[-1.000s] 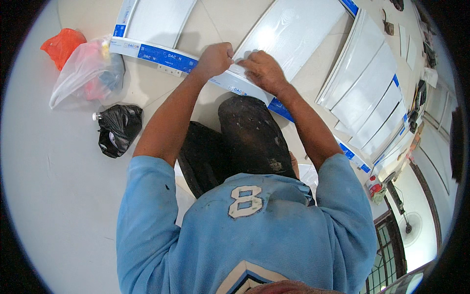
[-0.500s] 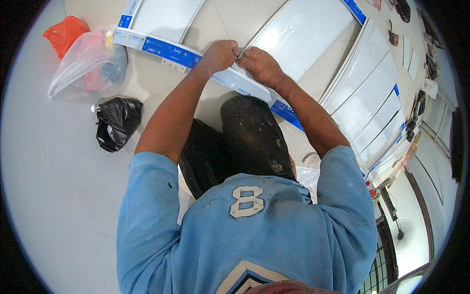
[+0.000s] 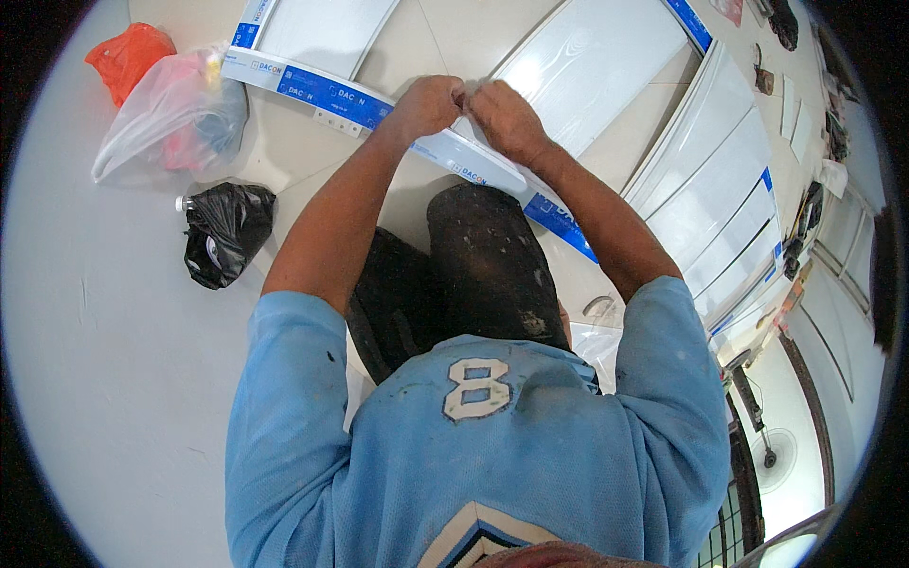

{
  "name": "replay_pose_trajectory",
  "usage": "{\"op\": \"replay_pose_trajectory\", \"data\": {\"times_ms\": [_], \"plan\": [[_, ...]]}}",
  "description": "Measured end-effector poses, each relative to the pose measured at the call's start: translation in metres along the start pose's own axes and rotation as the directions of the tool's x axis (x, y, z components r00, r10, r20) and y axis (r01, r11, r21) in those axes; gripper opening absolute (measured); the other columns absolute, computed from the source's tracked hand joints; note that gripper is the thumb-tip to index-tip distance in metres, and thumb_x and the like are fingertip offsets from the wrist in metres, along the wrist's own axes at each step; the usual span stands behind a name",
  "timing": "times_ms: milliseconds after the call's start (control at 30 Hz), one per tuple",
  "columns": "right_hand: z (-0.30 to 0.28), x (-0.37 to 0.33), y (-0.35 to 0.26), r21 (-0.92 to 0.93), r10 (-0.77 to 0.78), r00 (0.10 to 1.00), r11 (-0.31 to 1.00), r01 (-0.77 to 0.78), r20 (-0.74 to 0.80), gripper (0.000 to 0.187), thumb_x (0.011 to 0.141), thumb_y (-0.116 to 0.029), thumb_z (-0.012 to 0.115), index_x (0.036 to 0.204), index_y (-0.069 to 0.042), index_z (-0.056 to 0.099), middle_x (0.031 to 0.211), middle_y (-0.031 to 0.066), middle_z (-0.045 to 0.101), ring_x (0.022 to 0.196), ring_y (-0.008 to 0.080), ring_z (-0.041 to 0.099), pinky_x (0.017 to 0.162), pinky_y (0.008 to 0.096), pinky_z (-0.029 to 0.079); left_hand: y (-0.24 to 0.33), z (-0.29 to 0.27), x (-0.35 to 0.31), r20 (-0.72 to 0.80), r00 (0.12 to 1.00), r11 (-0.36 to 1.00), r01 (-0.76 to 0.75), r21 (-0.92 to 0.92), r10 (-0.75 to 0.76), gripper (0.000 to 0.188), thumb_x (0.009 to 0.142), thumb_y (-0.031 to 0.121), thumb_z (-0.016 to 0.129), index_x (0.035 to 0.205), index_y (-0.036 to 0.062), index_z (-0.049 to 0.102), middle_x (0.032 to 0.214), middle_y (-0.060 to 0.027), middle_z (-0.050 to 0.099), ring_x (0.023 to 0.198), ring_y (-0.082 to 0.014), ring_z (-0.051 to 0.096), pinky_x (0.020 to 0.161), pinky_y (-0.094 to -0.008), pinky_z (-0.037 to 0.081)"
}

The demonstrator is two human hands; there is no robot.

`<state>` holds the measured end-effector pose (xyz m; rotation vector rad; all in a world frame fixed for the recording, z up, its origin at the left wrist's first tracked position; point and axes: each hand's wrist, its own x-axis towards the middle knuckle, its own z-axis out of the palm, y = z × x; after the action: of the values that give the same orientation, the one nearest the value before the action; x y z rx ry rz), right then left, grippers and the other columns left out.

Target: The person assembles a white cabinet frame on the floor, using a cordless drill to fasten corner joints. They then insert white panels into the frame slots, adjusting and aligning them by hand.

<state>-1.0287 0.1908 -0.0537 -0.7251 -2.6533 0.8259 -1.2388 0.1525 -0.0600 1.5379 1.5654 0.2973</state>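
Note:
A long white rail with blue printed protective film (image 3: 317, 92) runs slantwise across the floor just beyond my knees. Over its middle, my left hand (image 3: 428, 104) and my right hand (image 3: 505, 118) come close together with curled fingers. Both look closed in a pinch, and whatever lies between the fingertips is too small or hidden to make out. Beyond the rail, a glossy white panel (image 3: 592, 71) lies to the right of my hands and another white panel (image 3: 320, 36) to the left. A small perforated white strip (image 3: 337, 121) sticks out from under the rail's near edge.
At the left lie a red plastic bag (image 3: 130, 62), a clear plastic bag (image 3: 151, 123) with things inside, and a black bag (image 3: 230, 232) with a white cap showing. More white panels (image 3: 705, 151) are laid out at the right. A fan (image 3: 772, 458) stands at the lower right.
My right hand has turned slightly, its knuckles rising a little and its fingers drawing closer to the left hand. The left hand stays almost in place over the rail.

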Motion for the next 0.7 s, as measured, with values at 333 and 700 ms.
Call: {"op": "replay_pose_trajectory", "data": {"times_ms": [333,700], "plan": [[-0.126,-0.012,0.000,0.361,0.730,0.650,0.676,-0.643,-0.209,0.031,0.106,-0.028,0.060,0.104,0.002,0.067,0.090,0.0184,0.070,0.077,0.0301,0.070,0.076,0.0424,0.057,0.001,-0.001,0.007,0.131,0.987,0.994,0.103,-0.030,-0.098,0.029,0.093,0.029,0.072,0.104,0.0029,0.075,0.100,-0.0181,0.076,0.095,-0.0358,0.073,0.089,-0.0479,0.057],[-0.060,-0.113,0.071,0.584,0.988,0.140,0.147,-0.798,-0.058,0.039,0.097,-0.029,0.072,0.106,0.008,0.071,0.090,0.0221,0.074,0.081,0.0353,0.072,0.081,0.0479,0.058,-0.006,0.002,0.001,-0.053,0.998,0.998,-0.026,-0.062,0.023,0.027,0.087,0.026,0.082,0.091,0.0003,0.073,0.090,-0.0193,0.074,0.089,-0.0360,0.073,0.084,-0.0452,0.057]]}}
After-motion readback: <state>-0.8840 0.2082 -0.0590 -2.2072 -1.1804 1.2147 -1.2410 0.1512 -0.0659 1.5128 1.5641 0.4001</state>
